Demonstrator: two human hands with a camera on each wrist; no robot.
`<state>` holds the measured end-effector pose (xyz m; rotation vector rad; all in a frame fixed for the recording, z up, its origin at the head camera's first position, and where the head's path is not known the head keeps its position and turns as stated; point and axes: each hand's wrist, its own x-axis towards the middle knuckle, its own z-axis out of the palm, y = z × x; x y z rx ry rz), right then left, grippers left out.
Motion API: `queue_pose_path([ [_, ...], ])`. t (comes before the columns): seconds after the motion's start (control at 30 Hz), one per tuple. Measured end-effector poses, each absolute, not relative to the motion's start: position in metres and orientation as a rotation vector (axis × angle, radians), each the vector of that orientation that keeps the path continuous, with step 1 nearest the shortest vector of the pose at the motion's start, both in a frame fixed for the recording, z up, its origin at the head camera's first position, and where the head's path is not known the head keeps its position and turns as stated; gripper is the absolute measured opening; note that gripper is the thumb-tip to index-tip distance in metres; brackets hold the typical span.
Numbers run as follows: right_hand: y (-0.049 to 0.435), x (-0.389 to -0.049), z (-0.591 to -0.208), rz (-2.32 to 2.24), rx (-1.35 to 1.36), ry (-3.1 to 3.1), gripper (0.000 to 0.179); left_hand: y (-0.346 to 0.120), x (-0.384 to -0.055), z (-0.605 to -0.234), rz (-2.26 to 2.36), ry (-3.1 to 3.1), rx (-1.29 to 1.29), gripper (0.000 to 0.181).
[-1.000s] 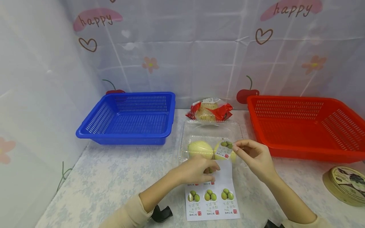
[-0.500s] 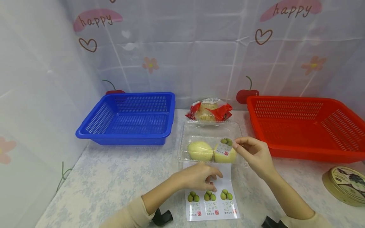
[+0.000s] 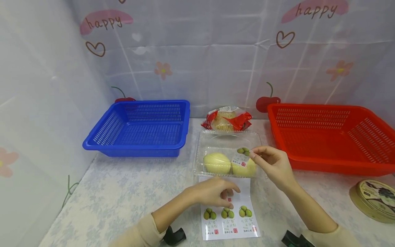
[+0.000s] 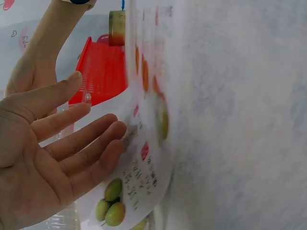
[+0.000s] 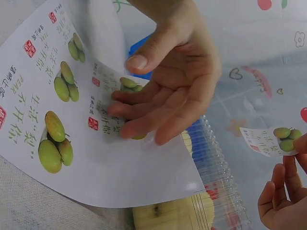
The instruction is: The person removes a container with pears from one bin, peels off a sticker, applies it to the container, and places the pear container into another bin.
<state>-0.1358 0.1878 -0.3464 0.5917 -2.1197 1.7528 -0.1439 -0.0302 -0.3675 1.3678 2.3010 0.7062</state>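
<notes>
Between thumb and fingertips, my right hand (image 3: 274,168) pinches a small pear sticker (image 3: 240,160) by its edge, over a clear plastic clamshell box (image 3: 227,141). Two pale yellow pears (image 3: 217,163) lie in the box, and the sticker overlaps the right one in the head view. My left hand (image 3: 213,192) is over the white sticker sheet (image 3: 231,224) in front of the box, its fingers loosely bent and holding nothing. In the left wrist view the left palm (image 4: 43,163) and spread fingers show. Rows of green pear pictures with writing and red seals cover the sheet, which curves upward in the right wrist view.
A blue basket (image 3: 135,152) stands at the back left, a red basket (image 3: 327,166) at the right. Behind the box lies a red and clear food packet (image 3: 226,118). A round tin (image 3: 374,200) is at the right edge. A printed curtain (image 3: 210,68) hangs behind.
My right hand has moved slightly up and left with the sticker. My left hand has come a little nearer to me over the sheet, whose far edge now lies lower, just in front of the box.
</notes>
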Motion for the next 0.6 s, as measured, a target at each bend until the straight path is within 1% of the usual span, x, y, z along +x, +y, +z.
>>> queue_pose_path([
  [0.1, 0.189, -0.139, -0.344, 1.716, 0.578, -2.140, 0.008, -0.035, -0.148, -0.351, 0.856, 2.260, 1.354, 0.039],
  [0.27, 0.191, -0.150, -0.338, 1.684, 0.525, -2.191, 0.010, -0.048, -0.164, -0.319, 1.163, 2.347, 1.316, 0.030],
  [0.33, 0.192, -0.155, -0.335, 1.685, 0.502, -2.219, 0.012, -0.052, -0.173, -0.311, 1.274, 2.418, 1.263, 0.027],
  [0.47, 0.192, -0.168, -0.330, 1.685, 0.474, -2.299, 0.018, -0.055, -0.192, -0.300, 1.504, 2.462, 1.071, 0.028],
  [0.6, 0.189, -0.181, -0.325, 1.674, 0.489, -2.376, 0.021, -0.051, -0.209, -0.296, 1.572, 2.507, 0.925, 0.028],
])
